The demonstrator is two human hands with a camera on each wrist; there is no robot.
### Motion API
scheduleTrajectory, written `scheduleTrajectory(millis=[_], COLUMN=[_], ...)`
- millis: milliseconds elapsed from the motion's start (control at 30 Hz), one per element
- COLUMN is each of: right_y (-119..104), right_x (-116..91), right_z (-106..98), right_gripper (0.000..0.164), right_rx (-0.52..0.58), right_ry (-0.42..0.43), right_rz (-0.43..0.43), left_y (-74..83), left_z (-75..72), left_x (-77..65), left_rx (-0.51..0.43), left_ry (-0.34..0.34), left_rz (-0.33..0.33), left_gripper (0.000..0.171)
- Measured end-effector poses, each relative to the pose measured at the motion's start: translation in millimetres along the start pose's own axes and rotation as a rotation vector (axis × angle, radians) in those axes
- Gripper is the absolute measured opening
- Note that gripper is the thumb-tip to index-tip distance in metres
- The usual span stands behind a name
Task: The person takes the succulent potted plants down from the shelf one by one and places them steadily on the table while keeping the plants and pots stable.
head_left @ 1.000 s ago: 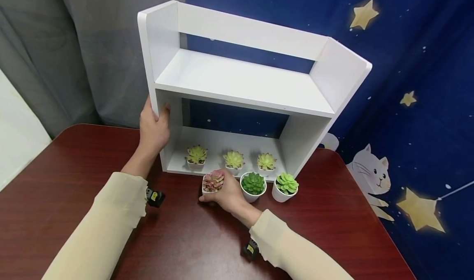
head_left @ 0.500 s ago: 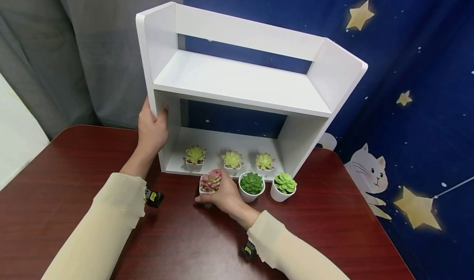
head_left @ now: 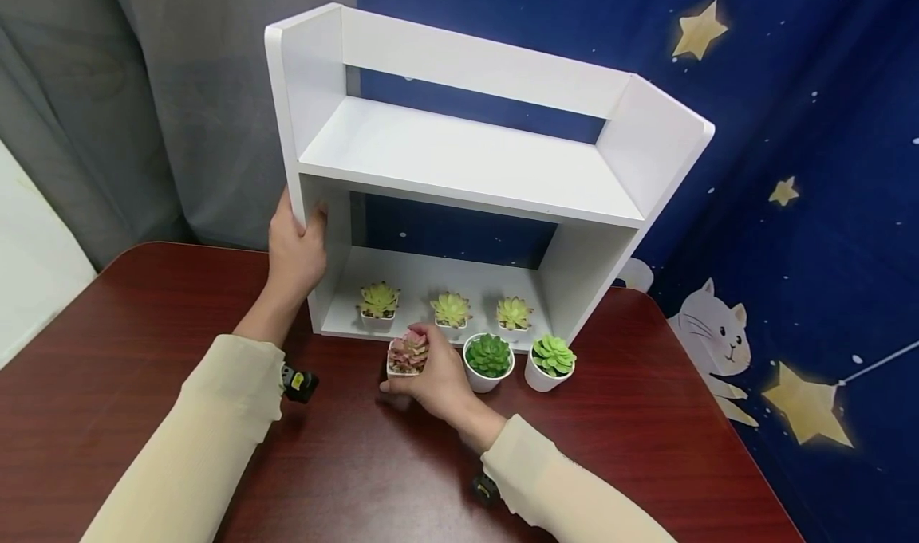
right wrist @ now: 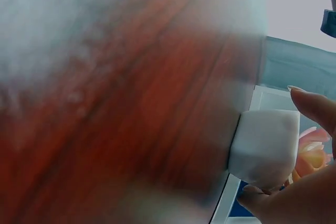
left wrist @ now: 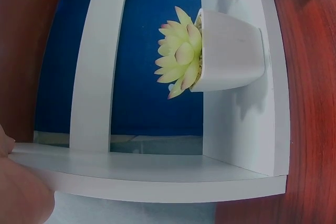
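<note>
My left hand [head_left: 297,248] grips the left side panel of a white shelf unit [head_left: 470,152], thumb on its inner side; the fingers behind are mostly hidden. In front of the shelf's lower edge, a pink succulent [head_left: 408,353] in a white square pot [right wrist: 265,148] stands on the table. My right hand [head_left: 439,375] surrounds that pot with spread thumb and fingers. In the right wrist view a gap shows between the upper fingertip and the pot, while the thumb lies at its other side. Right of it stand a dark green succulent [head_left: 488,357] and a bright green succulent [head_left: 553,356].
On the lower shelf stand three yellow-green succulents, the left one [head_left: 378,300], the middle one [head_left: 451,310] and the right one [head_left: 514,313]. The upper board [head_left: 467,152] is bare white. Dark red table [head_left: 359,463] surrounds the unit; a starry curtain [head_left: 811,168] hangs behind.
The right hand and pink succulent shifted slightly left at first. Since then its upper fingers have lifted and loosened around the pot. The left hand keeps its place on the panel.
</note>
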State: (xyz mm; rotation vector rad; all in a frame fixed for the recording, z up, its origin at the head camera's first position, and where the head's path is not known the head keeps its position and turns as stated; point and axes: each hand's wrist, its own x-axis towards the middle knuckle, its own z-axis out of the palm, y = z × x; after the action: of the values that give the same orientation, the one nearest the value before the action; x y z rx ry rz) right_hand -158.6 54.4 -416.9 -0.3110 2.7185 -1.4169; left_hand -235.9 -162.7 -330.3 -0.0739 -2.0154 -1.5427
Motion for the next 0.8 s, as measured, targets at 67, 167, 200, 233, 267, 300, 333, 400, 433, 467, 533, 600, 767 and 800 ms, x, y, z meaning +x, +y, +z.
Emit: scheduleTrajectory(millis=[67, 167, 200, 233, 267, 300, 333, 400, 433, 467, 533, 600, 767, 800], right_y=[-1, -3, -4, -5, -7, -8, -10, -13, -14, -15, -16, -16, -13, -12], right_x=[-1, -1, -1, -1, -2, -2, -3, -4, -5, -5, -7, -8, -9, -9], right_z=[-1, -3, -5, -6, -8, -10, -12, -17, -19, -21, -26, -31, -43, -46], right_gripper=[0.09, 0.09, 0.089, 0.088, 0.087, 0.086, 0.085, 0.083, 0.082, 0.082, 0.081, 0.08, 0.071, 0.068], right_rx=[-0.017, -0.025, -0.027, -0.029, -0.027, -0.02, -0.013, -0.015, -0.016, -0.007, 0.009, 0.025, -0.016, -0.041], right_ry=[0.003, 0.002, 0.002, 0.003, 0.002, -0.001, -0.003, -0.002, -0.001, -0.003, -0.012, -0.019, -0.013, -0.006], right_rz=[-0.024, -0.038, -0.042, -0.046, -0.05, -0.055, -0.06, -0.077, -0.086, -0.095, -0.113, -0.131, -0.186, -0.205], left_y=[-0.3, -0.7, -0.8, -0.9, -1.1, -1.2, -1.3, -1.5, -1.6, -1.6, -1.4, -0.8, 0.6, 0.7], left_z=[-0.1, -0.2, -0.2, -0.2, -0.1, 0.1, 0.2, 0.3, 0.4, 0.5, 0.4, 0.3, 0.4, 0.5], left_x=[0.2, 0.5, 0.6, 0.7, 0.7, 0.7, 0.6, 0.5, 0.6, 0.6, 0.5, 0.4, 0.3, 0.4], left_rx=[0.001, -0.003, -0.002, -0.003, -0.005, -0.005, -0.005, -0.006, -0.007, -0.008, -0.009, -0.007, 0.0, -0.001], left_ry=[0.001, 0.001, 0.003, 0.004, 0.005, 0.007, 0.008, 0.01, 0.011, 0.011, 0.009, 0.007, 0.006, 0.007], left_rz=[0.001, 0.007, 0.008, 0.01, 0.012, 0.014, 0.016, 0.017, 0.019, 0.02, 0.02, 0.019, 0.016, 0.017], left_gripper=[0.045, 0.045, 0.045, 0.046, 0.046, 0.046, 0.046, 0.047, 0.047, 0.047, 0.046, 0.046, 0.046, 0.046])
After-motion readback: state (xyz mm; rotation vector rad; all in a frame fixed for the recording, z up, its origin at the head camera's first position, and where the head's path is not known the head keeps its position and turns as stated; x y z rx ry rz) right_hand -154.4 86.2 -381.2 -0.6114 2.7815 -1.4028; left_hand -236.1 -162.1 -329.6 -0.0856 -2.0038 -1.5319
